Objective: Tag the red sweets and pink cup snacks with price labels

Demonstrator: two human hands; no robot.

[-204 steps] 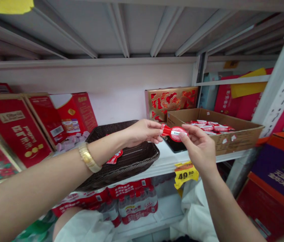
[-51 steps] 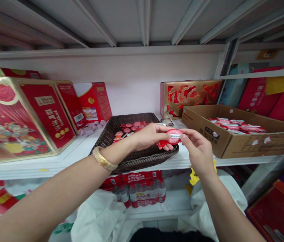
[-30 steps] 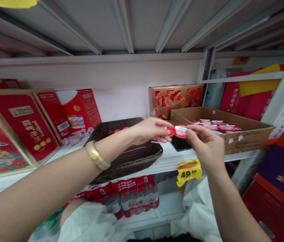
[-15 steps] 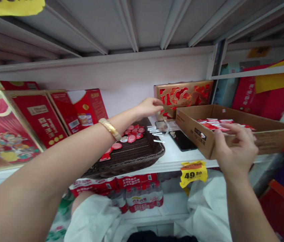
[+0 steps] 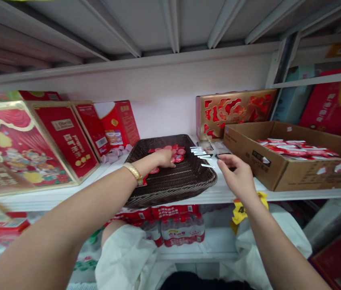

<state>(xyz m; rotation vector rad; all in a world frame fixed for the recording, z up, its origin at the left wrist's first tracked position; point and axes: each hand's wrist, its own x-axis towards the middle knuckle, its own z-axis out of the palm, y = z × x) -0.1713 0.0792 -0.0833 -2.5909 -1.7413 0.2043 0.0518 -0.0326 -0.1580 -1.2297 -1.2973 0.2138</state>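
Here, the left hand curled over round red packets inside the rectangular dark-brown woven basket; right of the basket, the right hand hung half-curled, both grips unclear.

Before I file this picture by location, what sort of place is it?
Likely a shop or its stockroom: a white shelf, a yellow printed tag at its front edge, and a wrapped pack of bottles below.
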